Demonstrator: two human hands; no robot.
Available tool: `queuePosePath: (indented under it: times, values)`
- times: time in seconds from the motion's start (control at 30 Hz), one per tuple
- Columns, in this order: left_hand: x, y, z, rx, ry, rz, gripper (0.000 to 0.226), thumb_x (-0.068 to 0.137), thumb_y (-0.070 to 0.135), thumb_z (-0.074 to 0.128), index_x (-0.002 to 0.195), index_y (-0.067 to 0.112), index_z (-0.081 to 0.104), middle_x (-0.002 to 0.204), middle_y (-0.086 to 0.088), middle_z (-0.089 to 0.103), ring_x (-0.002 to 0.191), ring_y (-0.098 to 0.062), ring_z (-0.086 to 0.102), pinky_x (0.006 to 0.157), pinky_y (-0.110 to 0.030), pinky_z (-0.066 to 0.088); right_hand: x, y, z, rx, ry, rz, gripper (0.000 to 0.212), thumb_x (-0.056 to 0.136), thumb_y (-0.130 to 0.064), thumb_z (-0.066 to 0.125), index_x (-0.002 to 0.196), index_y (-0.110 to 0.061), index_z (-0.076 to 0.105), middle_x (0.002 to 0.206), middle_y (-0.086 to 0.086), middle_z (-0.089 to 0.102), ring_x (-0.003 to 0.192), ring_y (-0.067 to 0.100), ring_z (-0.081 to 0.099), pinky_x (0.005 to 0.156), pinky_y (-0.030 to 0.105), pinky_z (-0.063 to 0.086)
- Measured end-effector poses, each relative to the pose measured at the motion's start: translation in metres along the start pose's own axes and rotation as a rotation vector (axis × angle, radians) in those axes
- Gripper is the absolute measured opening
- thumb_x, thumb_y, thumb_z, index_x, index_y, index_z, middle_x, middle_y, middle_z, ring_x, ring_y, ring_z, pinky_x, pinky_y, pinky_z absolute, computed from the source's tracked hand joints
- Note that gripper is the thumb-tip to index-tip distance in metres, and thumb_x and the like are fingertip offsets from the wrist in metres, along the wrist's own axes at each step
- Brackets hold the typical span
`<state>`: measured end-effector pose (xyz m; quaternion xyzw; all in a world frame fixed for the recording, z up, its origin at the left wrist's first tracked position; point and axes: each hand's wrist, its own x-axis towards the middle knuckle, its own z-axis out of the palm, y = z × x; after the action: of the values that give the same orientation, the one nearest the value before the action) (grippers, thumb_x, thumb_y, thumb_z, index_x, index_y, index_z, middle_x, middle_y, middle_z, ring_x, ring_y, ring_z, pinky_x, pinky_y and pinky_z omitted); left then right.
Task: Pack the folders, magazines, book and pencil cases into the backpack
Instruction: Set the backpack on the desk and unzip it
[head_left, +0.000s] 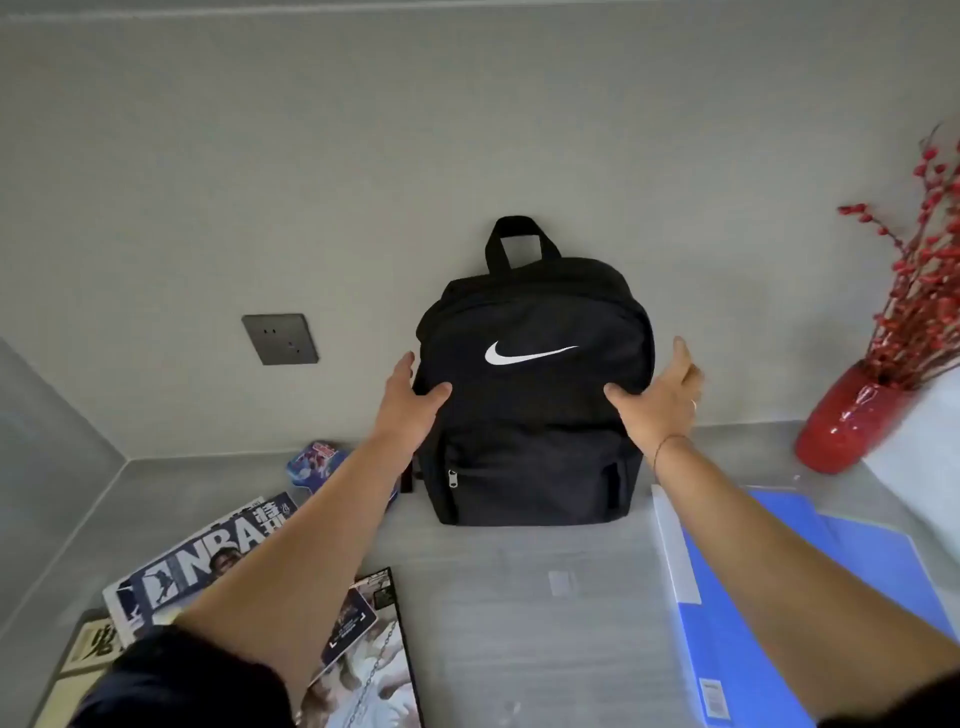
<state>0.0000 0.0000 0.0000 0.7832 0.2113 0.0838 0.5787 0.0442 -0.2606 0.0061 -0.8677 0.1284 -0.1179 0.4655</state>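
1. Judged to be at the very start: taking hold of the backpack, with nothing packed yet.
2. Stands upright at centre frame on the counter, leaning back against the wall, main zip apparently closed.
3. Left hand: pinching the bag's left side, thumb on the front panel, fingers round the edge.
4. Right hand: thumb pressed on the front, fingers straight along the right edge; cannot tell whether those fingers touch the fabric.
5. Left to pack: magazines at lower left, blue folders at lower right, and a blue tin, probably a pencil case, just left of the bag and partly behind the forearm. No book clearly made out.
6. Next, probably: draw the bag forward off the wall, steady it with one hand, run the main zip open with the other. Calls for a wide opening, since the folders look nearly as broad as the bag.
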Motion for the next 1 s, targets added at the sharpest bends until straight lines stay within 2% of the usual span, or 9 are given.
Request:
queuePosePath:
  times: [0.07, 0.17, 0.3, 0.43, 0.53, 0.7, 0.83, 0.9, 1.0]
  values:
    - [0.007, 0.005, 0.004, 0.014, -0.016, 0.016, 0.060, 0.088, 0.025, 0.061, 0.141, 0.022, 0.034, 0.136, -0.002, 0.049, 0.116, -0.020, 0.052, 0.099, -0.040, 0.046, 0.006, -0.003, 0.002, -0.010, -0.074, -0.023, 0.084, 0.075, -0.027, 0.073, 0.143, -0.021, 0.025, 0.146, 0.011, 0.028, 0.126, 0.036, 0.040, 0.107, 0.050, 0.036]
    - [0.013, 0.008, 0.012, 0.019, -0.031, 0.000, 0.036, 0.090, 0.024, 0.057, 0.124, 0.015, 0.048, 0.110, 0.000, 0.057, 0.106, -0.024, 0.057, 0.083, -0.033, 0.046, 0.016, -0.002, 0.007, 0.133, -0.154, -0.025, 0.047, 0.079, -0.023, 0.067, 0.119, -0.011, 0.045, 0.125, 0.012, 0.050, 0.109, 0.032, 0.054, 0.095, 0.045, 0.047]
    - [0.009, 0.006, 0.016, 0.036, -0.031, 0.011, 0.024, 0.093, 0.022, 0.052, 0.116, 0.015, 0.052, 0.106, -0.001, 0.059, 0.097, -0.022, 0.057, 0.079, -0.032, 0.044, 0.019, -0.003, 0.008, 0.251, -0.165, -0.002, 0.009, 0.087, -0.010, 0.051, 0.096, -0.013, 0.051, 0.090, 0.006, 0.057, 0.081, 0.025, 0.054, 0.072, 0.030, 0.042]
    - [-0.007, 0.004, 0.013, 0.069, -0.016, 0.046, 0.020, 0.093, 0.024, 0.052, 0.112, 0.019, 0.053, 0.101, -0.005, 0.062, 0.099, -0.032, 0.061, 0.080, -0.038, 0.050, 0.021, -0.004, 0.000, 0.253, -0.120, -0.005, 0.014, 0.087, -0.003, 0.045, 0.097, -0.002, 0.055, 0.085, 0.009, 0.054, 0.074, 0.021, 0.048, 0.067, 0.027, 0.040]
    - [-0.028, 0.005, 0.012, 0.065, -0.027, 0.033, 0.031, 0.092, 0.033, 0.053, 0.119, 0.018, 0.054, 0.109, 0.000, 0.063, 0.099, -0.024, 0.061, 0.082, -0.036, 0.051, 0.021, -0.015, -0.009, 0.269, -0.085, -0.013, 0.014, 0.086, 0.001, 0.043, 0.087, -0.007, 0.054, 0.080, 0.009, 0.051, 0.067, 0.020, 0.043, 0.063, 0.027, 0.037]
    - [-0.083, 0.009, 0.004, 0.014, 0.052, 0.048, 0.046, 0.083, 0.052, 0.060, 0.111, 0.018, 0.044, 0.102, 0.003, 0.056, 0.103, -0.026, 0.059, 0.082, -0.037, 0.050, 0.005, -0.042, -0.031, 0.224, -0.072, -0.133, 0.026, 0.085, 0.002, 0.041, 0.100, -0.006, 0.060, 0.089, 0.006, 0.058, 0.081, 0.023, 0.052, 0.074, 0.028, 0.041]
    - [-0.118, 0.030, -0.015, 0.257, 0.382, 0.383, 0.085, 0.072, 0.047, 0.073, 0.137, 0.014, 0.029, 0.132, -0.005, 0.040, 0.126, -0.024, 0.039, 0.106, -0.042, 0.031, -0.019, -0.063, -0.041, 0.111, -0.165, -0.319, 0.026, 0.087, 0.000, 0.042, 0.102, -0.009, 0.061, 0.094, 0.005, 0.060, 0.088, 0.024, 0.055, 0.080, 0.027, 0.040]
    - [-0.132, 0.048, -0.022, 0.407, 0.387, 0.519, 0.093, 0.070, 0.051, 0.072, 0.143, 0.017, 0.024, 0.141, -0.005, 0.035, 0.133, -0.024, 0.032, 0.110, -0.043, 0.023, -0.034, -0.071, -0.042, 0.065, -0.209, -0.407, 0.028, 0.088, 0.000, 0.043, 0.108, -0.010, 0.062, 0.103, 0.008, 0.064, 0.098, 0.026, 0.057, 0.084, 0.025, 0.039]
    - [-0.152, 0.072, -0.024, 0.651, 0.337, 0.692, 0.089, 0.071, 0.056, 0.069, 0.143, 0.022, 0.028, 0.143, -0.002, 0.039, 0.132, -0.024, 0.034, 0.109, -0.044, 0.026, -0.061, -0.075, -0.045, 0.005, -0.312, -0.517, 0.032, 0.091, -0.002, 0.045, 0.118, -0.011, 0.060, 0.119, 0.009, 0.064, 0.111, 0.026, 0.057, 0.091, 0.023, 0.037]
